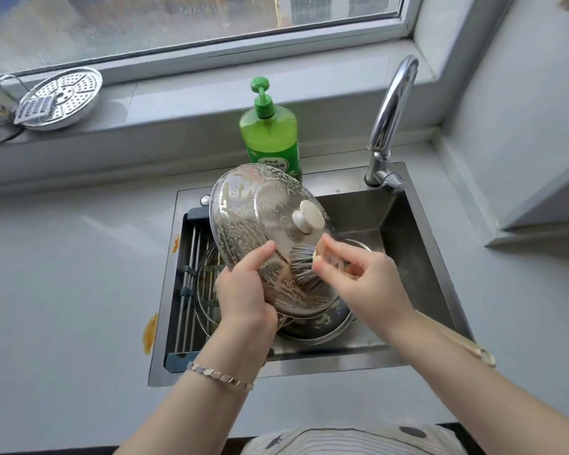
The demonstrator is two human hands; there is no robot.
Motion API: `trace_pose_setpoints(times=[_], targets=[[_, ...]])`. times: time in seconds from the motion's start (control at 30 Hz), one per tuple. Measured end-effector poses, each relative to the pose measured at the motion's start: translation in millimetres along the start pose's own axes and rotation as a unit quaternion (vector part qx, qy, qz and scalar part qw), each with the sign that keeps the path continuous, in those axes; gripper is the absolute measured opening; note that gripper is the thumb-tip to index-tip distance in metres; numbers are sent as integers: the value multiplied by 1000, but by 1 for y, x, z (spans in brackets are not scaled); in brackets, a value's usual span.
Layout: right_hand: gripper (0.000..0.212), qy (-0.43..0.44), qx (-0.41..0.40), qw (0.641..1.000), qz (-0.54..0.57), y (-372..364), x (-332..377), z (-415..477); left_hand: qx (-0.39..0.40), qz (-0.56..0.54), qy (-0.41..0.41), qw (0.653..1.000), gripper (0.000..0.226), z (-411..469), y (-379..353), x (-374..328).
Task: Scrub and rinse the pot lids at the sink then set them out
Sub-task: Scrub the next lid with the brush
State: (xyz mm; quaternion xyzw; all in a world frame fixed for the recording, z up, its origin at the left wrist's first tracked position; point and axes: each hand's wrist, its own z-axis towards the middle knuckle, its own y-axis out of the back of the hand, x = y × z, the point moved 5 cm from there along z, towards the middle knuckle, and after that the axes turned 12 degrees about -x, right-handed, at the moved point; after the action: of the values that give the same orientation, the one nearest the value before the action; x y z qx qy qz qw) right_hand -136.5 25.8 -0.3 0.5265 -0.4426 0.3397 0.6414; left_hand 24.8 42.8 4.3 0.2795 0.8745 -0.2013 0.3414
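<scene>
The lid (260, 218) is up over the sink (309, 369), tilted, with its top side facing the person. It is see-through and covered in soapy foam. Its pale knob (307, 218) sticks out near the middle.

The left hand (243, 290) grips the lid at its low left edge. The thumb lies on top of the glass and the other fingers curl under the rim.

The right hand (358, 280) is just to the right of the lid, below the knob. Its fingers are curled round a brush (304, 267). The bristles press on the lid's top, between the two hands. The brush's long handle runs back under the right arm.

Under the held lid, a second lid (316, 323) lies down in the sink, dirty with foam. A metal rack (191, 284) sits across the left part of the sink.

A green soap bottle (270, 139) stands on the counter (63, 290) just behind the lid. The tap (391, 110) curves up at the back right of the sink. A round metal plate with holes (63, 96) leans on the window sill, far left. There are two orange smears (150, 333) on the counter by the sink's left edge.
</scene>
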Motion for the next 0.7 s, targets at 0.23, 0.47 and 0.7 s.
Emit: trace_pose_setpoints(times=[0.23, 0.47, 0.7], targets=[[38, 70, 2, 997, 8, -4, 14, -26, -19, -68, -24, 997, 40, 4, 1, -11], [40, -6, -52, 998, -24, 5, -12, -7, -22, -110, 29, 993, 9, 5, 5, -8], [39, 69, 0, 997, -38, 17, -5, 10, 66, -48, 37, 996, 16, 7, 10, -19]])
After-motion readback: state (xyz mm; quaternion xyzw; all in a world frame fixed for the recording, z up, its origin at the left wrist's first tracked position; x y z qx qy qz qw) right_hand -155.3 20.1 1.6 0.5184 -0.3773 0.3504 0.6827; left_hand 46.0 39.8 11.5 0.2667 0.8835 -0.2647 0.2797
